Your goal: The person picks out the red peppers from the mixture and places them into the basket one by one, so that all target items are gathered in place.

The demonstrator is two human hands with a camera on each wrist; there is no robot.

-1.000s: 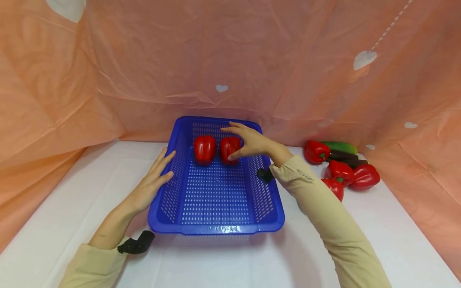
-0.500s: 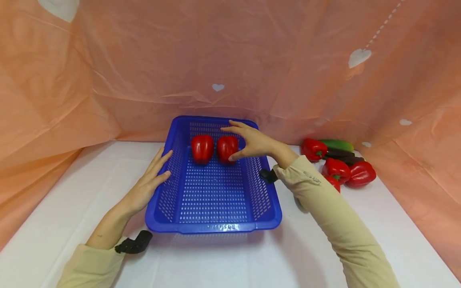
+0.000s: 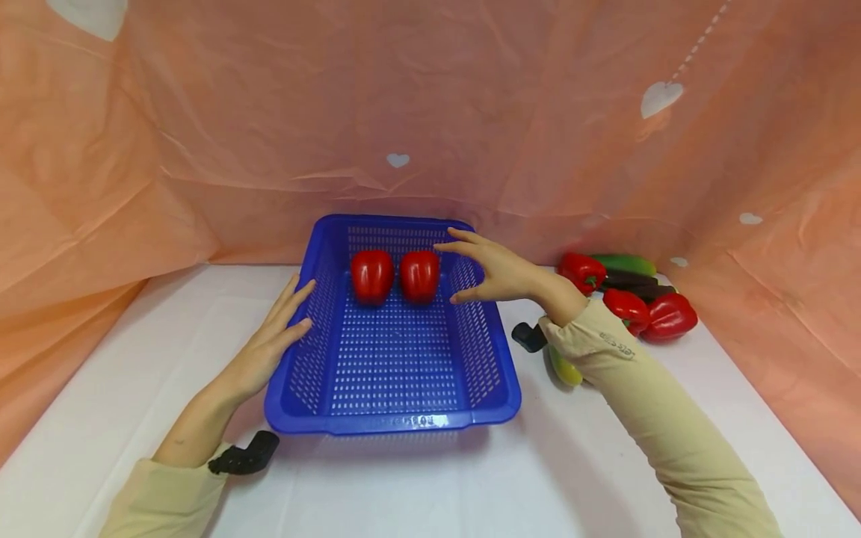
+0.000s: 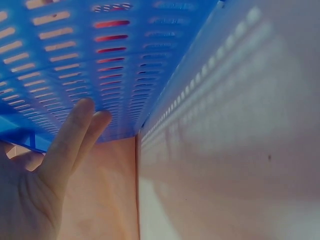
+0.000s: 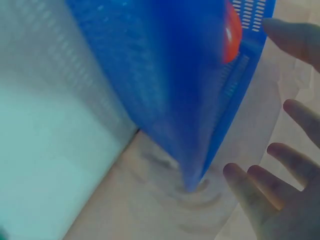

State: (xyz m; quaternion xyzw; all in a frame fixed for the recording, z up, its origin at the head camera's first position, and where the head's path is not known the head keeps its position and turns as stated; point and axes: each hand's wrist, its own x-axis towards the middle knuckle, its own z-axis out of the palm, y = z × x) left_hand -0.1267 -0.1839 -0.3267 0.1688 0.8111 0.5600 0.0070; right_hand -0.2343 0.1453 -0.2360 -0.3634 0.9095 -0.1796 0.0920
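Two red bell peppers, the left one (image 3: 372,277) and the right one (image 3: 419,276), sit side by side at the back of a blue plastic basket (image 3: 390,424). My left hand (image 3: 265,350) rests with spread fingers along the basket's left rim. In the left wrist view its straight fingers (image 4: 70,137) lie against the slotted outer wall. My right hand (image 3: 501,270) is over the back right rim, fingers spread and holding nothing. From the right wrist, that hand (image 5: 285,195) shows apart from the basket wall, with a bit of red pepper (image 5: 232,35) inside.
At the right lie more red bell peppers (image 3: 669,317), a green cucumber (image 3: 625,263) and dark eggplants (image 3: 628,279). A yellow-green vegetable (image 3: 566,368) is partly hidden under the right sleeve (image 3: 662,418). A pink-orange sheet (image 3: 430,112) hangs behind the white table (image 3: 377,489).
My right hand has drawn away from the right bell pepper, moving right toward the rim. The yellow-green vegetable has come into sight beside the sleeve. My left hand stays at the basket.
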